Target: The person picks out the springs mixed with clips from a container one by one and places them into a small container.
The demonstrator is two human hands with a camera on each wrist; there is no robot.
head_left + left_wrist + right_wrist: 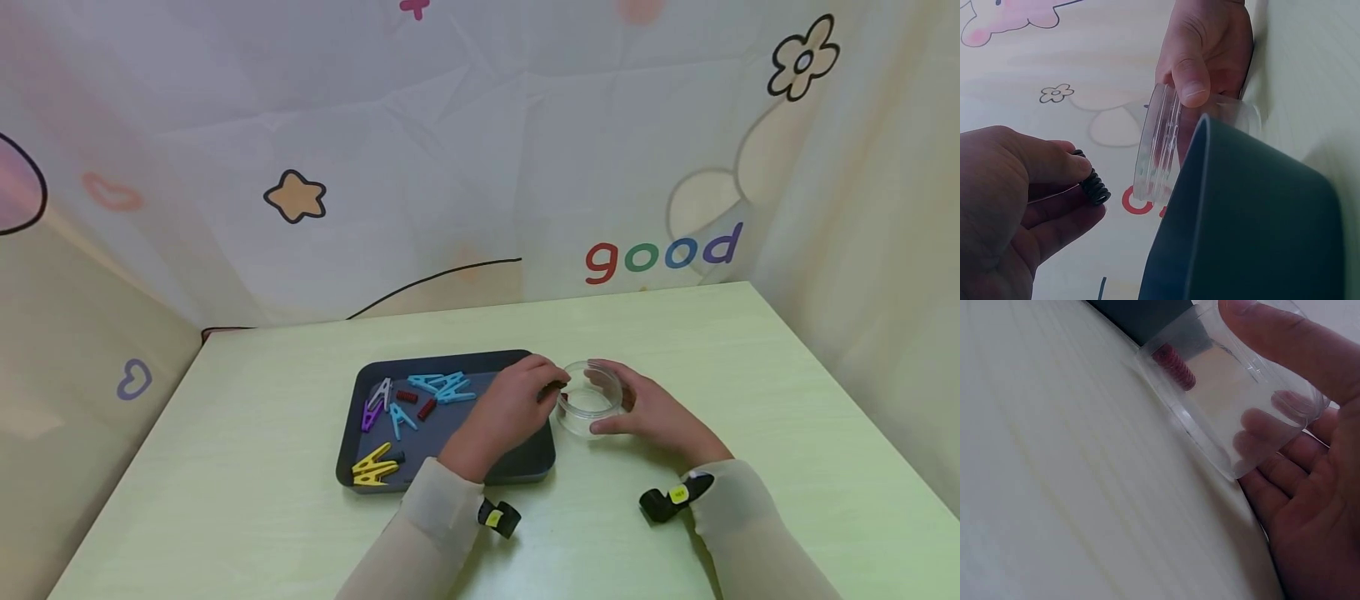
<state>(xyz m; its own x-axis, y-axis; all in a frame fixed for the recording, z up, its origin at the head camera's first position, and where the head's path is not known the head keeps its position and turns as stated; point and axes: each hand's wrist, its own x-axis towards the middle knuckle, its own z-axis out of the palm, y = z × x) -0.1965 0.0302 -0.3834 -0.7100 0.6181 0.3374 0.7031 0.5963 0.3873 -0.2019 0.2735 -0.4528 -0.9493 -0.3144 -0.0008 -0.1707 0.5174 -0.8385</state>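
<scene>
Nearest the camera lie two pale sleeves (408,542), each wrist bearing one black device (499,518) with a yellow label. The left hand (510,412) pinches one dark coil (1092,181) between thumb and fingers, up beside the rim of the jar but apart from it. In the left wrist view the coil's long axis runs on a steep slant from upper left to lower right, its free lower end pointing out past the fingertips.

The one clear jar (1159,150) is grasped by the right hand (648,408), thumb on the near side and fingers round the far side, mouth up. Inside, near the base, is one red coil (1174,367).

Just left of the jar is one dark tray (423,442). In it I count two red coils (407,397), near each other but pointing different ways, and one dark piece (392,457) touching or just beside two yellow clips (375,475). There are also one purple clip (371,415), one white clip (381,393), one separate blue clip (402,422) and an overlapping blue cluster (450,387), seemingly three. All this is on a pale table (262,433); a printed curtain (465,192) reading "good" hangs behind.
</scene>
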